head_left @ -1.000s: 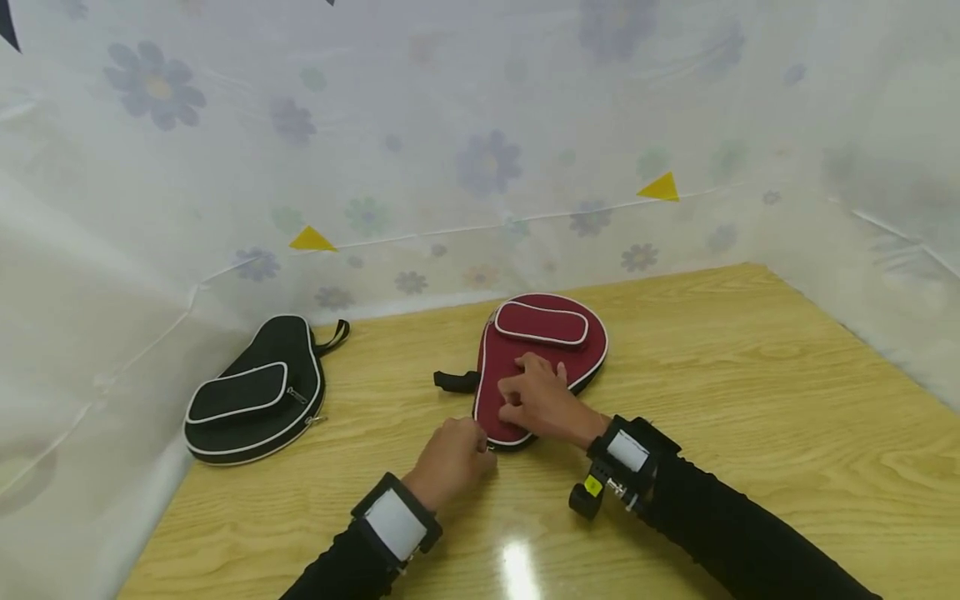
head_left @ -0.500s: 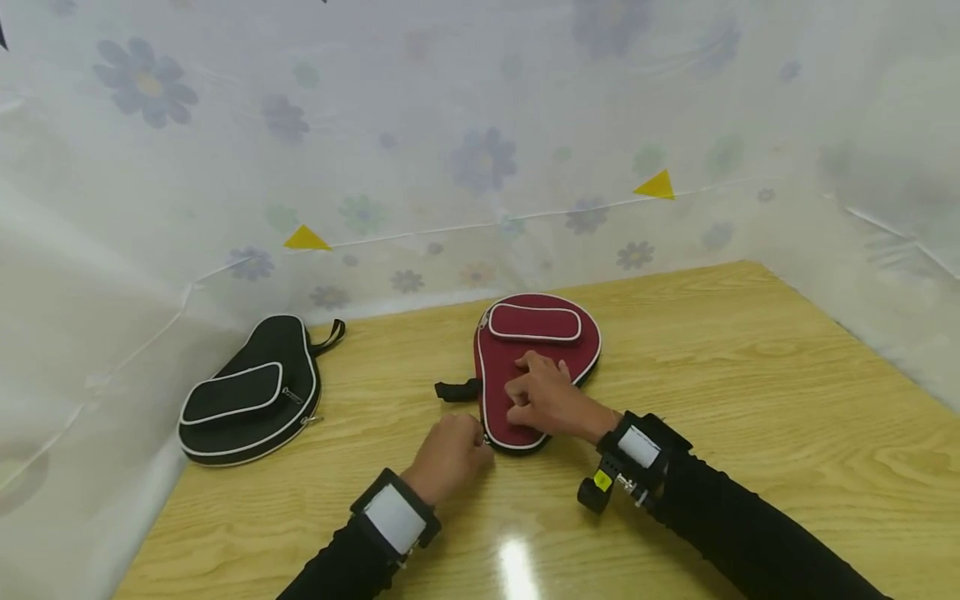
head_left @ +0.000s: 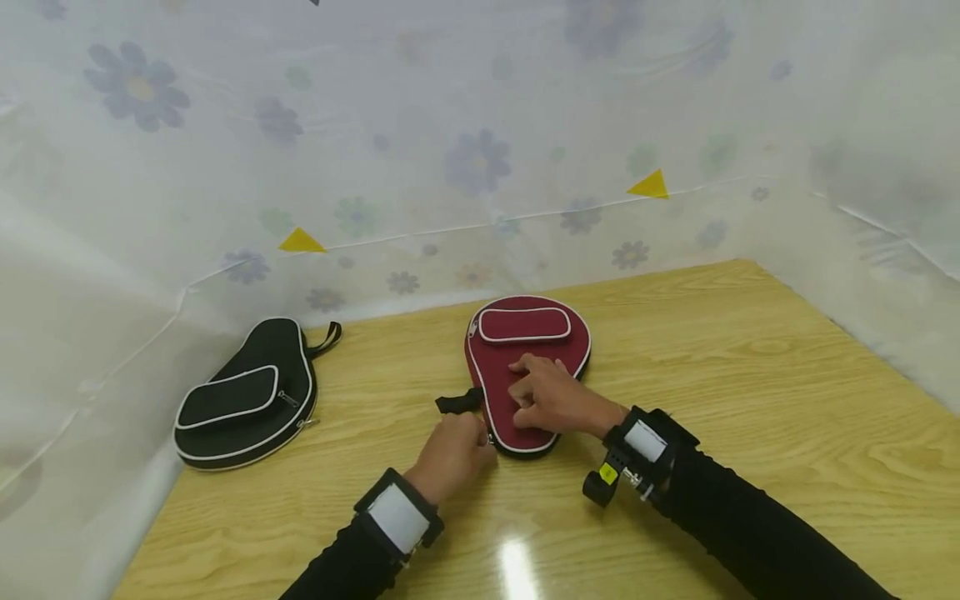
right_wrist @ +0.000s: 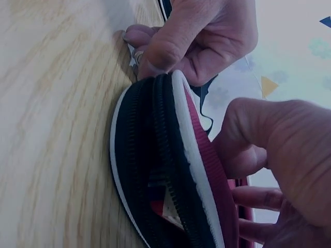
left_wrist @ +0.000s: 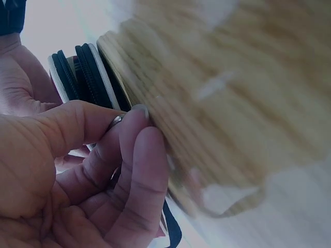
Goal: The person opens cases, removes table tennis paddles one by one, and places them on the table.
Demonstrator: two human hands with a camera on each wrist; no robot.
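A dark red table tennis paddle case (head_left: 497,360) with white piping lies on the table, its narrow end towards me. My left hand (head_left: 452,452) is at that narrow end, pinching a small metal zipper pull (left_wrist: 118,119) between thumb and forefinger. Bent fingers of my right hand (head_left: 561,397) press on the case's red face. In the right wrist view the zipper (right_wrist: 164,129) gapes along the side, with something red and pale inside. A black strap (head_left: 457,403) sticks out from the case's left side, just beyond my left hand.
A black paddle case (head_left: 251,392) with white piping and a wrist strap lies at the left of the wooden table (head_left: 750,400). Behind and beside the table hangs a pale flowered sheet (head_left: 420,125) with yellow triangles on it.
The red case has turned a little anticlockwise, its wide end swinging left and its strap coming nearer to me. Left hand still pinches the zipper pull; right hand stays on the case.
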